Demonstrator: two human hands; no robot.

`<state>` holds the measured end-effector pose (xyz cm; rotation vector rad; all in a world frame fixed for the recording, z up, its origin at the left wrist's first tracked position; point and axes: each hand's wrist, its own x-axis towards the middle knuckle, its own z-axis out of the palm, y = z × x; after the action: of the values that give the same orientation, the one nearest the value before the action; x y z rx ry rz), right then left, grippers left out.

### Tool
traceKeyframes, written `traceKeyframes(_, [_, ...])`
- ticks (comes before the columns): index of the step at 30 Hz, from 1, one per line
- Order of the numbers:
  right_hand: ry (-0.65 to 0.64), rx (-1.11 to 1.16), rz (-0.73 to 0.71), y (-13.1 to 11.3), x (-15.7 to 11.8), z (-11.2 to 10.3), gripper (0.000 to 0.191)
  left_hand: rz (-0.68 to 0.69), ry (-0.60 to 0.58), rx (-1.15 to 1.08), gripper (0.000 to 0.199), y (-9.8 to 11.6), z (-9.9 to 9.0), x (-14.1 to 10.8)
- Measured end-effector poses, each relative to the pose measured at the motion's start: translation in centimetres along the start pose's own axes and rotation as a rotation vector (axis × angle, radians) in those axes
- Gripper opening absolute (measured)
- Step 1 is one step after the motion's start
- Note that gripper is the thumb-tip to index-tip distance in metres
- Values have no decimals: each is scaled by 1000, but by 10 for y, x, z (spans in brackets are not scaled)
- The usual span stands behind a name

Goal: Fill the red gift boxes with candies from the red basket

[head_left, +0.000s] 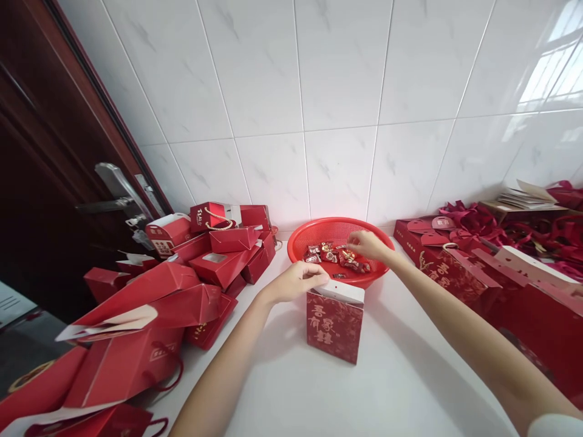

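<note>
A red box with pale lettering [334,328] stands upright on the white table, its white top flap raised. My left hand [298,281] is at the box's upper left corner, fingers closed on its top edge. Behind the box is a red plastic basket [303,230] holding several red-wrapped candies [328,252]. My right hand [368,244] reaches into the right side of the basket, thumb and fingers pinched together over the candies; whatever is between the fingertips is too small to make out.
Red boxes [223,261] lie heaped at the left, near a dark door with a metal handle [118,185]. More red boxes [437,264] and dark red ribbons [478,227] crowd the right side. A tiled wall [337,164] rises behind the basket.
</note>
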<state>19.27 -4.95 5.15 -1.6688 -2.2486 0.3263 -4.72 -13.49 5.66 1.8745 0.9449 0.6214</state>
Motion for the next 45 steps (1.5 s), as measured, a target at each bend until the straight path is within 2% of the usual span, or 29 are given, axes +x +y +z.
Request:
traceKeyframes(1, [-74,-34,18,2,13,3,36,5,7,14,32,-2,-1,0])
traceKeyframes(4, [-274,-121,53,9,35,17,89,22,48,45,40,-8,-6,0])
traceKeyframes(5, [-327,-142,56,11,38,21,100,31,61,40,41,-10,-7,1])
traceKeyframes(7, [-403,-179,57,14,39,28,108,49,80,4,44,-14,-9,3])
traceKeyframes(10, [-455,-231,62,17,35,33,104,63,102,-68,46,-16,-9,8])
traceKeyframes(14, [-464,-279,78,15,35,36,99,87,159,-120,41,-15,-5,14])
traceKeyframes(18, [-480,-265,71,13,38,36,64,156,254,-130,36,-16,1,22])
traceKeyframes(20, [-464,-217,58,14,38,35,57,178,296,-105,34,-19,3,26])
traceKeyframes(23, [-395,-69,39,20,34,29,60,153,313,-46,32,-26,2,32])
traceKeyframes(26, [-331,157,9,25,26,21,51,115,310,-35,28,-31,0,36])
traceKeyframes(32, [-329,698,-86,28,7,11,34,81,286,-62,20,-33,-2,40])
traceKeyframes(35, [-280,897,-115,23,1,11,34,55,317,-48,30,-34,0,42])
traceKeyframes(38, [-247,1032,-128,16,-2,12,32,20,326,14,53,-32,2,44])
traceKeyframes(40, [-235,1094,-127,13,-4,13,32,13,340,81,61,-30,4,47])
traceKeyframes(42, [-234,1137,-126,11,-7,13,36,27,360,139,60,-28,5,52])
traceKeyframes(45, [-246,1183,-122,11,-10,13,40,51,387,164,44,-30,7,64])
